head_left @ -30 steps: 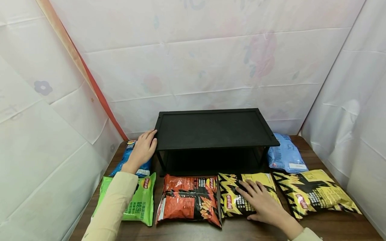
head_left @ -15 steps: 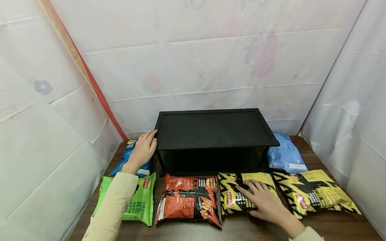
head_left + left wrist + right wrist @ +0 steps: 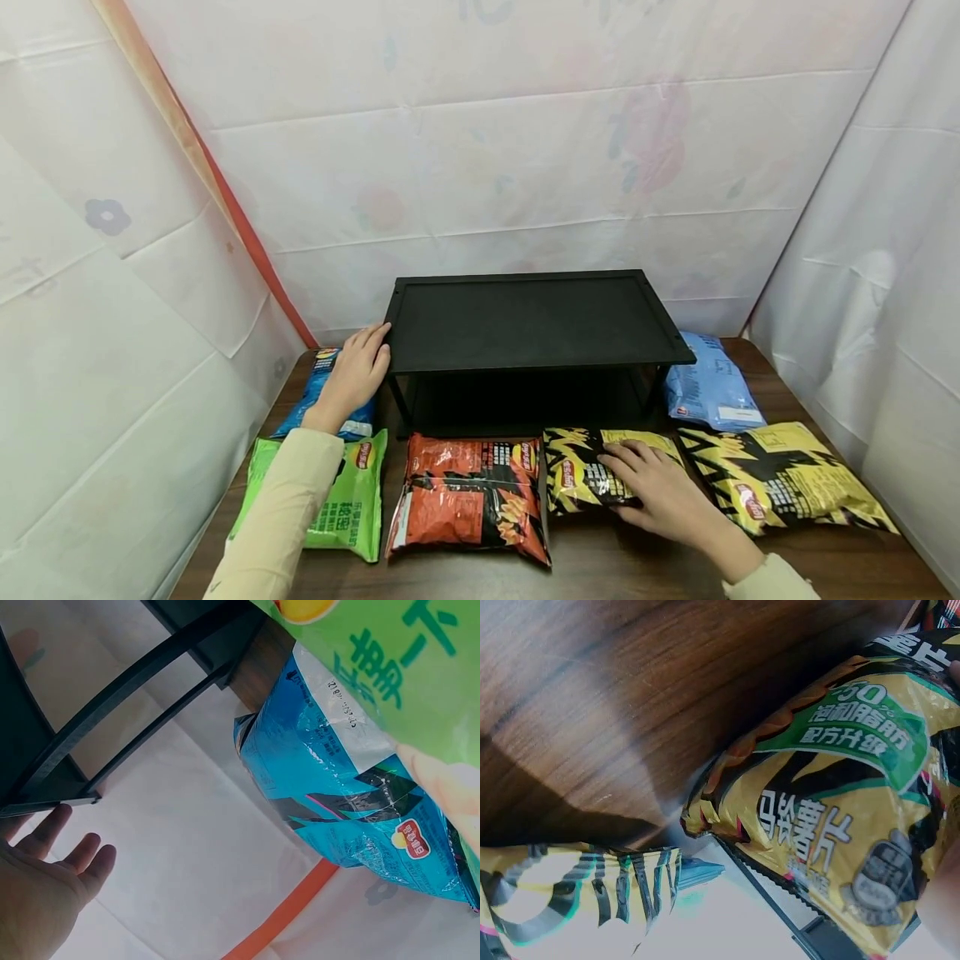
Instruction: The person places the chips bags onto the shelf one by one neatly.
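Note:
My left hand (image 3: 356,375) touches the left edge of a black two-tier rack (image 3: 525,325), its fingers loosely bent in the left wrist view. With my right hand (image 3: 663,492) I grip a yellow-and-black bag of chips (image 3: 577,471) in front of the rack, fingers over its top and thumb at the near edge. The near side of that bag is tipped up, and the right wrist view shows its printed side (image 3: 817,810) above the wood. To its left lies a red bag of chips (image 3: 472,500); to its right, a second yellow bag (image 3: 780,479).
A green bag (image 3: 345,508) lies partly under my left sleeve, with a blue bag (image 3: 303,408) behind it. Another light blue bag (image 3: 712,383) sits right of the rack. White printed cloth (image 3: 480,167) encloses the back and sides of the brown table (image 3: 600,575).
The near edge of the yellow bag under my right hand has risen and tilted away from me, as the thumb went in at that edge. My left hand stays in place.

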Demonstrator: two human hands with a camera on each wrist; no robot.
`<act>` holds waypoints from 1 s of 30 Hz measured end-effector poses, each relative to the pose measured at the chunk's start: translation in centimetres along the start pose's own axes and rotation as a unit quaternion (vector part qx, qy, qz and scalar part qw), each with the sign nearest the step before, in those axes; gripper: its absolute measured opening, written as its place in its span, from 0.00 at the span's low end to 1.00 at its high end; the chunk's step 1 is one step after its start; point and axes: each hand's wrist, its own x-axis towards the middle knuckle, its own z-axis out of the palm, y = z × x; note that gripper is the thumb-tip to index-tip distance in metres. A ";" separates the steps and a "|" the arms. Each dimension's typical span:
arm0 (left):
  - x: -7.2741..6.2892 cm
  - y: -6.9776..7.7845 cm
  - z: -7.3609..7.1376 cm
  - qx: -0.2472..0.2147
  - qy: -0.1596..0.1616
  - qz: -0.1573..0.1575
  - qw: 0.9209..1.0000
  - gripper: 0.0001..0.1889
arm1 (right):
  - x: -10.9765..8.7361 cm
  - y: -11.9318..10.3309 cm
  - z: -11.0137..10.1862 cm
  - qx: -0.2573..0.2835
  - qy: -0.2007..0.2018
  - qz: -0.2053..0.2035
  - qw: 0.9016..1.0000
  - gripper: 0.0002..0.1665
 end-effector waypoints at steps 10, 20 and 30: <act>0.1 0.0 0.0 -0.003 -0.003 -0.004 1.000 0.26 | 0.7 0.3 -0.9 -0.002 0.018 0.016 1.000 0.41; 0.1 -0.2 0.2 -0.005 -0.006 -0.005 1.000 0.27 | 1.5 0.4 -1.9 0.008 0.035 0.015 0.999 0.36; 0.1 -0.2 0.2 -0.007 -0.003 -0.004 1.000 0.27 | 2.5 0.4 -3.3 0.035 0.022 0.015 0.999 0.28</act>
